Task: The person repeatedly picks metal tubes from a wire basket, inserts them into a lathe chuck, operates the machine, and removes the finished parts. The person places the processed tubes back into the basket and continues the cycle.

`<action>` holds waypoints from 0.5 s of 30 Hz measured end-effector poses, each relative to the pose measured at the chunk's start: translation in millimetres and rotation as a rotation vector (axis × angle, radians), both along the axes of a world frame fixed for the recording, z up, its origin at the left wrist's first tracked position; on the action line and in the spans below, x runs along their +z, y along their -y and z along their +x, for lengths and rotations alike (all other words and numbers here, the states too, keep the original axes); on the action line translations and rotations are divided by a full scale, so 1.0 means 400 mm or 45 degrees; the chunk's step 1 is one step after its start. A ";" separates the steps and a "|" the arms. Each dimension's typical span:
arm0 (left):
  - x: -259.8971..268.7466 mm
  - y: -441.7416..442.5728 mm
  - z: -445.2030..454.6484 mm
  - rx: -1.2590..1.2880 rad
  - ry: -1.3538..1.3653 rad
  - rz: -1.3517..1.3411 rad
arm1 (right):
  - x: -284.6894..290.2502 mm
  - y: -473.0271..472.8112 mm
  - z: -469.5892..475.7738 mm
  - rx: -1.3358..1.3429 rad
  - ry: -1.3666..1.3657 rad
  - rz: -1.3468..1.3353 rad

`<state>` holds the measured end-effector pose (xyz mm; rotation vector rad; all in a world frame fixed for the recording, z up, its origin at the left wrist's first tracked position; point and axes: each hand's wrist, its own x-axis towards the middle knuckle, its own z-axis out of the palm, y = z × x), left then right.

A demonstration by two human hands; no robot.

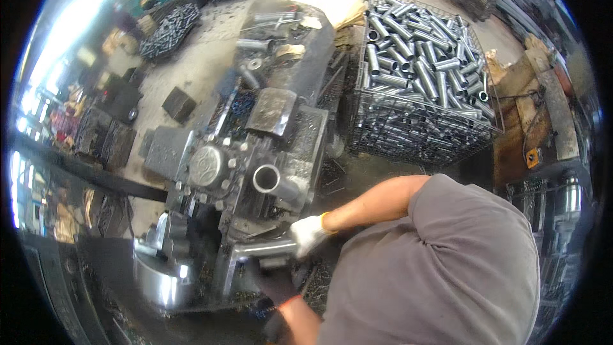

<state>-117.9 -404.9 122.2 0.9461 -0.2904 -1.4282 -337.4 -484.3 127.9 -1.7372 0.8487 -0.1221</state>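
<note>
My right hand (309, 235), in a white glove, grips the right end of a shiny metal tube (266, 249) that lies crosswise low in the view. Against the tube's lower side is my left hand (273, 280), in a dark glove; it is blurred, and its grip cannot be made out. Above them another metal tube (266, 178) points its open end at the camera, beside a round bolted metal cover (206, 165) on the machine. A large shiny metal cylinder (163, 278) stands at the lower left.
A wire basket (426, 127) heaped with metal tubes stands at the upper right. Beyond the machine's metal block (273, 110), a washer (255, 63) and loose tubes lie on a dirty surface. A dark block (178, 104) sits on the floor. Metal shavings are scattered around the machine.
</note>
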 end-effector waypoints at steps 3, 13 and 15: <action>-0.032 -0.020 0.015 0.196 -0.206 -0.110 | 0.026 -0.032 -0.263 -0.029 -0.148 -0.247; -0.028 -0.064 0.047 0.261 1.873 -0.743 | 0.207 0.029 -1.137 -1.943 -1.539 -0.351; 0.017 -0.060 0.012 0.080 2.068 -0.897 | 0.249 0.102 -1.051 -1.897 -1.380 -0.934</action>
